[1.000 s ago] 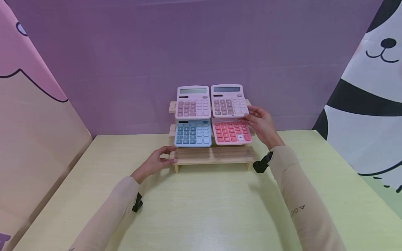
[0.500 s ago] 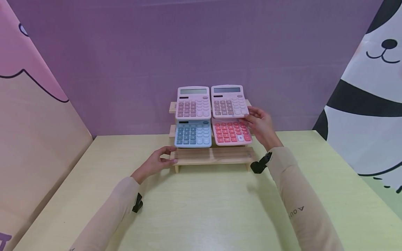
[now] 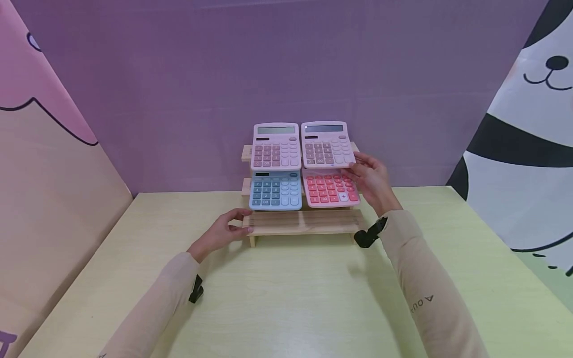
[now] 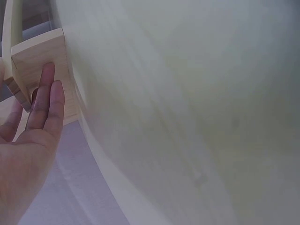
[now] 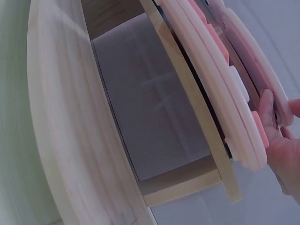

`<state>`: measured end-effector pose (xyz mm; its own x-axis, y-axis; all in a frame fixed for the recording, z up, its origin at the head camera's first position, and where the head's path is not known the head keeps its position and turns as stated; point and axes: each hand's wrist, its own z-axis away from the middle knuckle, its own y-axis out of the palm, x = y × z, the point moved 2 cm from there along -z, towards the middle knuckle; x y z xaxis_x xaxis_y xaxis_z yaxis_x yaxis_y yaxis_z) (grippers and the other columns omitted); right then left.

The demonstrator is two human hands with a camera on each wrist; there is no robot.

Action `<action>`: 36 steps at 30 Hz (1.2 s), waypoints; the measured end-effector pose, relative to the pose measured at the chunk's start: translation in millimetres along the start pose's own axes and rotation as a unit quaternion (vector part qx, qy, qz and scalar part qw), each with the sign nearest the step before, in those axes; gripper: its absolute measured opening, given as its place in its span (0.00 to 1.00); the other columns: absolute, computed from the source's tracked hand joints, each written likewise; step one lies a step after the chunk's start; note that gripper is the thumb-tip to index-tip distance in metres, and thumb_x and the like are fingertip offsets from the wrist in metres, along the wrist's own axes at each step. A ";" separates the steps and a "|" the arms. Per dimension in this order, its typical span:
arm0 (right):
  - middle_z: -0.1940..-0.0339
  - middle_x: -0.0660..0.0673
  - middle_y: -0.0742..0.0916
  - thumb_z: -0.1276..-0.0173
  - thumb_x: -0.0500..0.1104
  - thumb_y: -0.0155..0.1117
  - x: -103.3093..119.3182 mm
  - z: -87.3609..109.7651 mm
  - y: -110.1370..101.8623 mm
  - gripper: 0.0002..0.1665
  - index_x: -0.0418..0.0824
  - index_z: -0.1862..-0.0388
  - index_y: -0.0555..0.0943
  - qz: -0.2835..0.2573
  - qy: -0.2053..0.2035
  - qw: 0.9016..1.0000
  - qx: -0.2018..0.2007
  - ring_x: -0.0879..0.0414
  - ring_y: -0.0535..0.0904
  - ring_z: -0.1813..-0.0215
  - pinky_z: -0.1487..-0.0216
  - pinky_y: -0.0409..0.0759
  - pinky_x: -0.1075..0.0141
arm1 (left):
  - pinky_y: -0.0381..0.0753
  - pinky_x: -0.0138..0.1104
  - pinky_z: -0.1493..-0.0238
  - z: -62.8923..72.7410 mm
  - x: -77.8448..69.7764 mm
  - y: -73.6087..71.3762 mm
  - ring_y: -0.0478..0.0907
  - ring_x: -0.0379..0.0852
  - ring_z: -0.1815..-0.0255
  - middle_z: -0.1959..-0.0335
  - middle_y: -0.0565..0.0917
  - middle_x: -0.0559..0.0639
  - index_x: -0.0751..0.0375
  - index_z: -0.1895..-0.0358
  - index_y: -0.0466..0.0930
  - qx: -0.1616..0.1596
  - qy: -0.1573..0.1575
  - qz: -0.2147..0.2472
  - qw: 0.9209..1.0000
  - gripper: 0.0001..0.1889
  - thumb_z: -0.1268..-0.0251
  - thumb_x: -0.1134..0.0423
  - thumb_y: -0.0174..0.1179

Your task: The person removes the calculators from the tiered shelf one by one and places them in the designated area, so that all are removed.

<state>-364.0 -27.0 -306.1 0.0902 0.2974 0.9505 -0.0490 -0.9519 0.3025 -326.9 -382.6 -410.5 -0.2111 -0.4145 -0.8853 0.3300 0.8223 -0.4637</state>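
A tiered wooden stand carries calculators on its two upper steps. My left hand grips the left end of the bottom step, its fingers reaching under the board in the left wrist view. At the upper right, my right hand pinches the lower right corner of a pale pink calculator. Beside that one stands another pale pink calculator. Below them are a blue calculator and a pink calculator with coral keys, whose screen is hidden behind the calculator above it.
The stand rests on a light wood table, close to a purple backdrop. A panda picture hangs at the right, and a pink cartoon panel at the left. The bottom step bears no calculator.
My right wrist has shifted slightly to the left while the fingers keep their place at the calculator's corner. The left hand, stand and calculators look unmoved.
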 end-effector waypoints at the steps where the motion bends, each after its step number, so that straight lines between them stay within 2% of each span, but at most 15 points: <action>1: 0.50 0.46 0.73 0.32 0.31 0.47 0.0 0.0 0.2 0.27 0.37 0.34 0.61 -0.005 0.001 1.000 -0.001 0.55 0.76 0.51 0.42 0.74 0.63 | 0.76 0.40 0.47 -0.1 -0.1 -0.1 0.72 0.55 0.50 0.43 0.69 0.58 0.58 0.37 0.65 0.000 0.001 0.000 1.000 0.29 0.42 0.57 0.62; 7: 0.47 0.44 0.73 0.32 0.30 0.48 0.1 0.2 0.9 0.27 0.37 0.34 0.62 -0.032 0.005 0.999 -0.005 0.53 0.75 0.49 0.42 0.74 0.63 | 0.76 0.40 0.47 -0.7 -1.0 -0.3 0.73 0.56 0.51 0.43 0.68 0.58 0.57 0.37 0.65 -0.001 -0.003 -0.002 1.000 0.29 0.42 0.57 0.62; 14: 0.43 0.44 0.72 0.32 0.31 0.49 -1.3 0.9 0.8 0.26 0.39 0.35 0.64 -0.035 0.003 0.999 -0.011 0.51 0.73 0.45 0.42 0.74 0.64 | 0.76 0.40 0.47 -0.9 -0.5 0.0 0.70 0.56 0.48 0.42 0.68 0.59 0.61 0.36 0.64 0.000 0.003 0.004 1.000 0.30 0.42 0.59 0.62; 25: 0.44 0.45 0.73 0.32 0.31 0.50 0.4 2.3 1.9 0.26 0.41 0.36 0.66 -0.046 0.001 0.999 -0.017 0.52 0.75 0.47 0.43 0.75 0.64 | 0.76 0.41 0.46 -1.8 1.3 0.0 0.70 0.56 0.47 0.43 0.69 0.56 0.60 0.37 0.64 -0.003 0.007 -0.002 1.000 0.30 0.42 0.58 0.62; 31: 0.45 0.46 0.74 0.32 0.32 0.50 2.8 4.8 0.2 0.26 0.41 0.36 0.66 -0.033 -0.004 0.999 -0.020 0.54 0.76 0.49 0.43 0.74 0.64 | 0.75 0.41 0.46 -1.0 0.7 0.2 0.69 0.55 0.46 0.42 0.69 0.56 0.60 0.37 0.64 -0.002 0.006 -0.001 1.000 0.30 0.42 0.57 0.62; 36: 0.47 0.46 0.74 0.32 0.31 0.49 5.2 7.1 -3.6 0.27 0.41 0.34 0.63 -0.024 -0.013 1.000 -0.012 0.55 0.76 0.50 0.42 0.73 0.64 | 0.76 0.40 0.46 -0.7 0.7 0.2 0.72 0.55 0.49 0.43 0.69 0.55 0.57 0.37 0.64 -0.004 -0.003 -0.001 1.000 0.30 0.42 0.57 0.62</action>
<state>-356.2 -22.6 -302.8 0.1191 0.3406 0.9326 -0.0685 -0.9342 0.3500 -327.6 -382.4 -411.2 -0.2072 -0.4185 -0.8843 0.3217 0.8245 -0.4656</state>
